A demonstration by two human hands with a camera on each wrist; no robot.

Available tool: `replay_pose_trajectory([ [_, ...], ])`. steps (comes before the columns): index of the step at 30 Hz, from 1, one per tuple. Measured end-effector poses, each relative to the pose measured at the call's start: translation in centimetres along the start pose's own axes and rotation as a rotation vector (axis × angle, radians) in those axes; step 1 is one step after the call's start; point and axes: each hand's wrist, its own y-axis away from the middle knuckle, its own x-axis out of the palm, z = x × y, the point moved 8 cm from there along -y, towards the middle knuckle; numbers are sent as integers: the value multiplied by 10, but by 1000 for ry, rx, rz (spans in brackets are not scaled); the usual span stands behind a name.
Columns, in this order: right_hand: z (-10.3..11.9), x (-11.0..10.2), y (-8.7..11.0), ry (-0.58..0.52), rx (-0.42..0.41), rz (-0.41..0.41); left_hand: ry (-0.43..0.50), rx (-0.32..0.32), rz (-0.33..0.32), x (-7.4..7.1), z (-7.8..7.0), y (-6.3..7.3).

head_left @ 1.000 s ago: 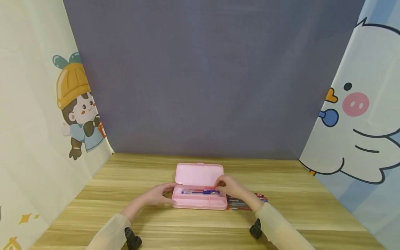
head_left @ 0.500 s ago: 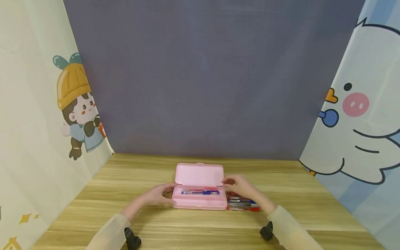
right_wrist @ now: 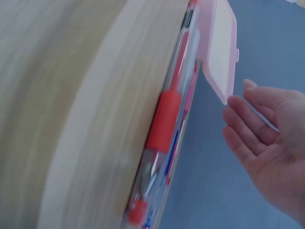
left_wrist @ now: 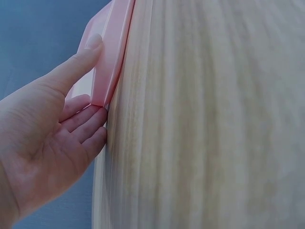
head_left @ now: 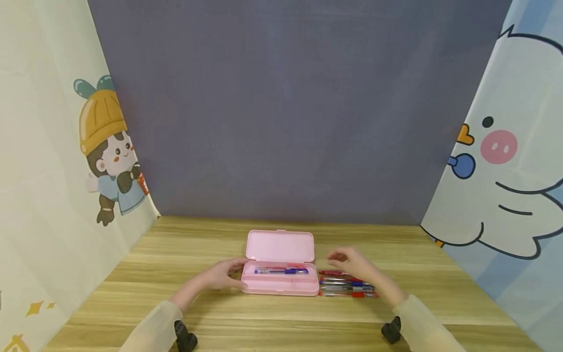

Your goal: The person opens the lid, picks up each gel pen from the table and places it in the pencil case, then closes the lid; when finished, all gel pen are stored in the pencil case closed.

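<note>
So far, the pink case (head_left: 268, 285) is holding at least two pens (head_left: 281, 271) and the left hand (head_left: 221, 275) is gripping its end, while the empty right hand (head_left: 354, 264) is hovering near loose pens (head_left: 345, 288) seemingly awaiting packing.

The tabletop (head_left: 272, 325) is a flat surface with a streaked yellow-brown wood pattern. The grain runs from the left edge to the right edge, parallel to the far edge. A pink pencil case (head_left: 268, 285) lies open, roughly midway between the left and right edges and near the far edge. Its long sides run along the far edge, with the lid (head_left: 280, 246) hinged on that side. A group of pens (head_left: 347, 283) lies just beside the case, toward the right edge, lengthwise with the grain. Red and blue parts are visible. The pen with a red grip (right_wrist: 164, 114) lies closest to the near edge.
</note>
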Motion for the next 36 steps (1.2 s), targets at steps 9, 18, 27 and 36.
replay_pose_trajectory([
  [9,-18,-16,15,18,54,-15,11,2,0,0,6,0],
  [18,-31,-27,28,16,70,13,-1,-6,-3,-1,4,1],
  [27,-44,-33,40,-3,100,18,5,-7,3,0,4,-1],
  [36,-59,-29,46,48,160,62,2,-19,7,1,6,-2],
])
